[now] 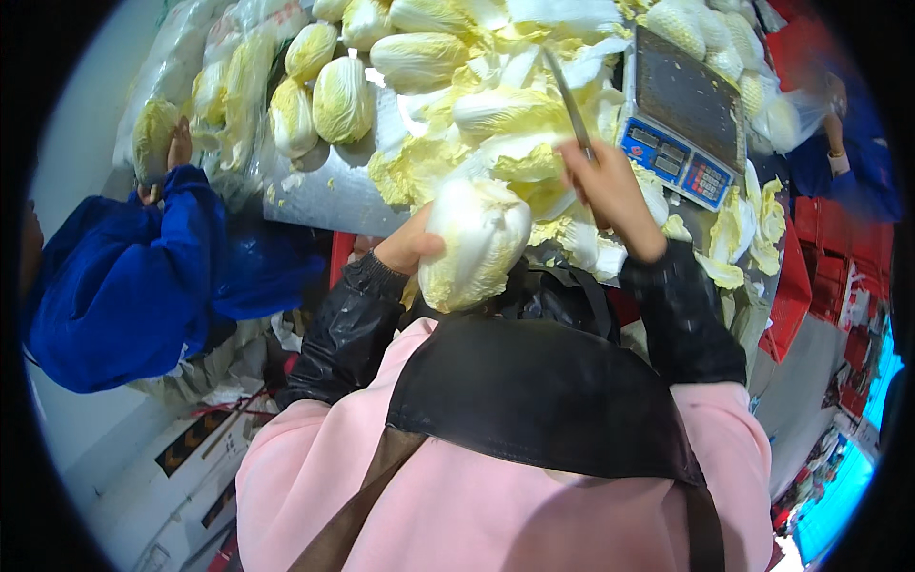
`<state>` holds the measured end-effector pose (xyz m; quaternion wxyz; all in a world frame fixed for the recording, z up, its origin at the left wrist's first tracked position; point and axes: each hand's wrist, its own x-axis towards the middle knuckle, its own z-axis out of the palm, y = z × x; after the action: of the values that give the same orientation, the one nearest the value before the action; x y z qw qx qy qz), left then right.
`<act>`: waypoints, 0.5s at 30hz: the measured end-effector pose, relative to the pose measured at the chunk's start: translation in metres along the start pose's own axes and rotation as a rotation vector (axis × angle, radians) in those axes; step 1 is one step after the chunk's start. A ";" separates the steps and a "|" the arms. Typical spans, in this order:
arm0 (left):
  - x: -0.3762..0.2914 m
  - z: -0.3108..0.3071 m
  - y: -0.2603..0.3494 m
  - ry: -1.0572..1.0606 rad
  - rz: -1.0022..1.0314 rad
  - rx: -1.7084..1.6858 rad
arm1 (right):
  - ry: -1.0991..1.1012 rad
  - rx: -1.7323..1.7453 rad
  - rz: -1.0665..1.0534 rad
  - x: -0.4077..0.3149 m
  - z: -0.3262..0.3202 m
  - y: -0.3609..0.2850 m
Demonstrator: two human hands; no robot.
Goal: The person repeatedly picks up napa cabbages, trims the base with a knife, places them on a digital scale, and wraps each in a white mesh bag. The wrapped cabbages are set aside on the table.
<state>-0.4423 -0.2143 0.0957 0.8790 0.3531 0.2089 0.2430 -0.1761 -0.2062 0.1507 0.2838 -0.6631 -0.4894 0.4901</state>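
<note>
My left hand [409, 245] grips a napa cabbage [472, 247] from its left side, close to my chest, with the pale base turned up and away from me. My right hand [607, 189], up and to the right of it, is closed around the handle of a knife [568, 100] whose blade points away from me. The blade is apart from the held cabbage. Beyond my hands, loose cabbage leaves [404, 171] are heaped on the metal table [336, 200], and another napa cabbage [507, 111] lies on them.
Several whole napa cabbages [343, 100] stand at the table's back left, near plastic-bagged ones [243, 93]. A digital scale [686, 107] is on the right, with net-wrapped produce [715, 43] behind it. A co-worker in blue [129, 279] handles a cabbage at left; another person [858, 157] holds a plastic bag at right. Red crates [822, 243] stand beyond.
</note>
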 end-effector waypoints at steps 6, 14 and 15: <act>-0.009 0.018 0.007 0.073 -0.025 0.144 | 0.020 -0.580 -0.675 -0.089 0.005 -0.012; -0.008 0.029 0.011 0.101 0.002 0.424 | -0.033 -0.762 -0.506 -0.108 0.005 -0.014; -0.009 0.031 0.011 0.112 0.007 0.475 | -0.059 -0.758 -0.496 -0.110 0.005 -0.014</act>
<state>-0.4357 -0.2287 0.1265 0.7575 0.5365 0.3075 0.2094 -0.1906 -0.3035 0.2020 0.1158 -0.5688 -0.7861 0.2123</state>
